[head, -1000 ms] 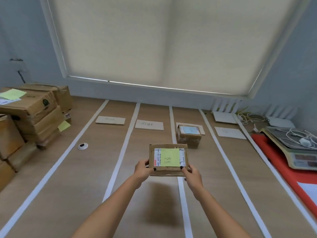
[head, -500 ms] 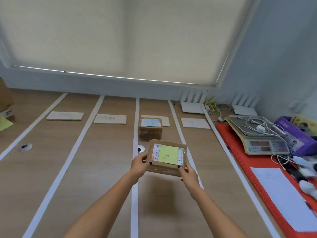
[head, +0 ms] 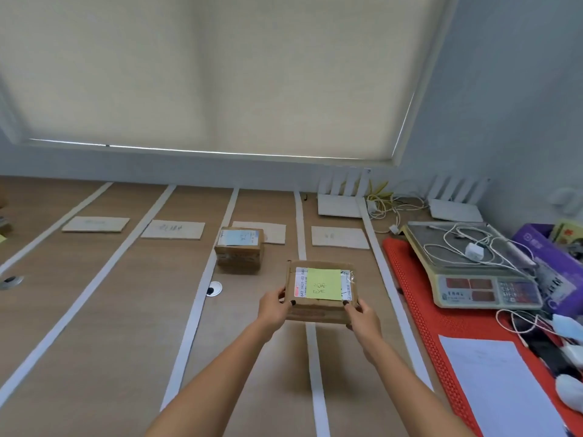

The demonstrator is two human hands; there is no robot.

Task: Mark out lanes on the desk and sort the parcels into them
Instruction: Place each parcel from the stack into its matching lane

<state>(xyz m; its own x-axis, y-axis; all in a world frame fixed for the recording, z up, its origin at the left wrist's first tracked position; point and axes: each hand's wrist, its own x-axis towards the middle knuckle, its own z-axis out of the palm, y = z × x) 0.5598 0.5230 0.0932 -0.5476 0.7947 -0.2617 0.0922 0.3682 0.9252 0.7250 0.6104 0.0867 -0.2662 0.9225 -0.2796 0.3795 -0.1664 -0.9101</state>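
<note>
Now, left lanes: two lanes on the surface (head: 94,310) hold only a label card (head: 95,224) and a second card (head: 173,229) at their far ends.
Third lane: placed parcel (head: 239,250) sits at the far end, touching its card (head: 268,232).
Left hand (head: 273,310): grips the held parcel's near-left corner, thumb on top.
Held parcel (head: 320,291): lifted clear of the surface, directly over the tape line (head: 312,357) between the third and fourth lanes, long axis across the lanes, green note (head: 323,283) facing up.
Right hand (head: 362,320): clasps the near-right corner.
Fourth lane: its card (head: 339,237) lies ahead and slightly right of the parcel; which lane is meant I cannot tell, the note being unreadable.
Far right: scale (head: 473,272) on a red mat (head: 419,310).
</note>
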